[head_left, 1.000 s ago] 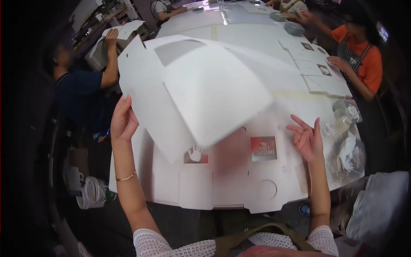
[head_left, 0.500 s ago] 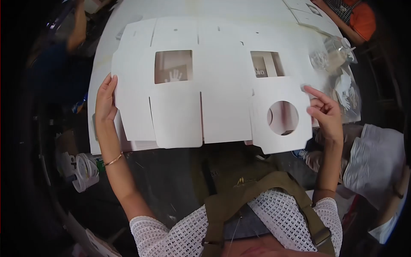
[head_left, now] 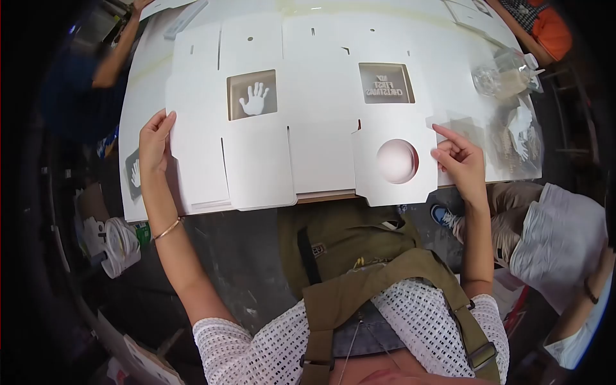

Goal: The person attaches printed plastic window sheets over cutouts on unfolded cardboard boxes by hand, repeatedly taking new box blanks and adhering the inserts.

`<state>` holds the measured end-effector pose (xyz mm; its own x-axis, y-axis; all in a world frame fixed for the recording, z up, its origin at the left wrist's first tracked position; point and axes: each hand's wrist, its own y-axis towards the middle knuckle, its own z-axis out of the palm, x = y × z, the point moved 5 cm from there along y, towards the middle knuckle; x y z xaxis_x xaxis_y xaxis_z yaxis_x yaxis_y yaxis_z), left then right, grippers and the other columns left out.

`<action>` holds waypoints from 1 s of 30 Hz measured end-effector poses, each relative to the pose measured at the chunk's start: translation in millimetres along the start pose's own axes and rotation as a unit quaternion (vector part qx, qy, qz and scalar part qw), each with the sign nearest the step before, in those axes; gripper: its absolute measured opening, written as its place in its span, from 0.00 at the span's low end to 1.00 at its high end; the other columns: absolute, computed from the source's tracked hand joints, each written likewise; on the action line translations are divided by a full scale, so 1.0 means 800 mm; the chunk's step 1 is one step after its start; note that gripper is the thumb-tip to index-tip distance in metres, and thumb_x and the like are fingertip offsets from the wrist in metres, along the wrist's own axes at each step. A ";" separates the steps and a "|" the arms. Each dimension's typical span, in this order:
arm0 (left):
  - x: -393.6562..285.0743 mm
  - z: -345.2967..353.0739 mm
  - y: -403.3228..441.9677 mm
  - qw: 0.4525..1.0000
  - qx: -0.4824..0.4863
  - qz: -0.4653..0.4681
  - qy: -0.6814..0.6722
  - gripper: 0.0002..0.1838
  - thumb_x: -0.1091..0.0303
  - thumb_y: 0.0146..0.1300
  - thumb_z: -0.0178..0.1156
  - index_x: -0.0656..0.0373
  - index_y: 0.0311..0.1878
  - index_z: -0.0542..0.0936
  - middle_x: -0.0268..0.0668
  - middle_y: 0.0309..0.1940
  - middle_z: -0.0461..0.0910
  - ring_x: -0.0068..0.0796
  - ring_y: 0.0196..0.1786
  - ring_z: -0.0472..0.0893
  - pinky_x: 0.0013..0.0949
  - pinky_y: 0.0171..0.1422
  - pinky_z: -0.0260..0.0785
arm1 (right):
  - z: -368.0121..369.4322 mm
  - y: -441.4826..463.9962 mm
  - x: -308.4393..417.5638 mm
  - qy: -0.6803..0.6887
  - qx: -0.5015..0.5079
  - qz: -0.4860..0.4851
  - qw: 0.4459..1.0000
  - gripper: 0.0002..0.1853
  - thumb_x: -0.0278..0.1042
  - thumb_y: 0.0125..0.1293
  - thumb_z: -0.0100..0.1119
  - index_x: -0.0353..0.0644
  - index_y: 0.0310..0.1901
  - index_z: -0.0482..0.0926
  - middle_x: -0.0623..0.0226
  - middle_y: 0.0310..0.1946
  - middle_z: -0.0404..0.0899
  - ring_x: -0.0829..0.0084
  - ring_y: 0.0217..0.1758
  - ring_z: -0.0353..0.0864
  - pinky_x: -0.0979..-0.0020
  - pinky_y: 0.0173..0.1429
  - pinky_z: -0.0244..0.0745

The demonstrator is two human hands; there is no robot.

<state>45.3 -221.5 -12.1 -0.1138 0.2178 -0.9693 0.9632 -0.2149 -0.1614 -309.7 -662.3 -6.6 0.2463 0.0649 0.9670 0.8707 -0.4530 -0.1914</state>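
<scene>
I see the die-cut card blank (head_left: 321, 122) across the near part of the table (head_left: 144, 83), between the left hand (head_left: 156, 138) at its left edge and the right hand (head_left: 463, 165) at its right. A handprint (head_left: 255, 100) lies within its left square window (head_left: 235, 106) and lettering (head_left: 385, 85) within the right one; nearer me, below the lettering, is the round cutout (head_left: 396, 162). Right of the blank I have the bottle (head_left: 505, 78), farther back than the plastic bag (head_left: 532, 154). On my left, a bucket (head_left: 124, 249) sits below tabletop level.

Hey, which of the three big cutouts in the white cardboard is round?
The lower-right cutout, nearest the right hand. The handprint cutout and the lettering cutout, both higher up, are four-sided.
</scene>
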 end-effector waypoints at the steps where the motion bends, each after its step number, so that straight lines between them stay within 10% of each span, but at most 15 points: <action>1: 0.005 -0.004 0.000 0.998 -0.033 0.006 0.045 0.16 0.70 0.62 0.64 0.68 0.50 0.80 0.32 0.36 0.80 0.18 0.36 0.77 0.19 0.40 0.70 | 0.002 0.002 -0.003 -0.011 -0.001 -0.003 1.000 0.24 0.18 0.60 0.60 0.33 0.60 0.74 0.77 0.27 0.75 0.88 0.27 0.68 0.84 0.32 0.64; 23: 0.037 -0.024 0.014 0.968 -0.048 0.046 0.243 0.19 0.69 0.60 0.65 0.64 0.54 0.79 0.29 0.32 0.75 0.16 0.31 0.69 0.19 0.34 0.63 | 0.004 -0.003 -0.002 -0.164 -0.010 -0.062 0.985 0.21 0.17 0.60 0.58 0.39 0.56 0.77 0.76 0.32 0.71 0.87 0.31 0.66 0.84 0.35 0.63; 30: -0.011 -0.008 -0.003 0.940 -0.042 0.119 0.317 0.16 0.66 0.68 0.57 0.58 0.57 0.78 0.31 0.37 0.78 0.16 0.33 0.72 0.19 0.36 0.65 | -0.146 -0.001 0.017 -0.337 -0.122 -0.019 0.933 0.18 0.25 0.55 0.65 0.40 0.50 0.80 0.69 0.36 0.76 0.79 0.32 0.73 0.78 0.37 0.70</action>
<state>45.8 -216.9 -1.8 0.2497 0.7028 -0.6661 0.9618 -0.2597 0.0866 -357.0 -765.0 26.0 0.5003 0.5925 0.6314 0.7816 -0.6228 -0.0350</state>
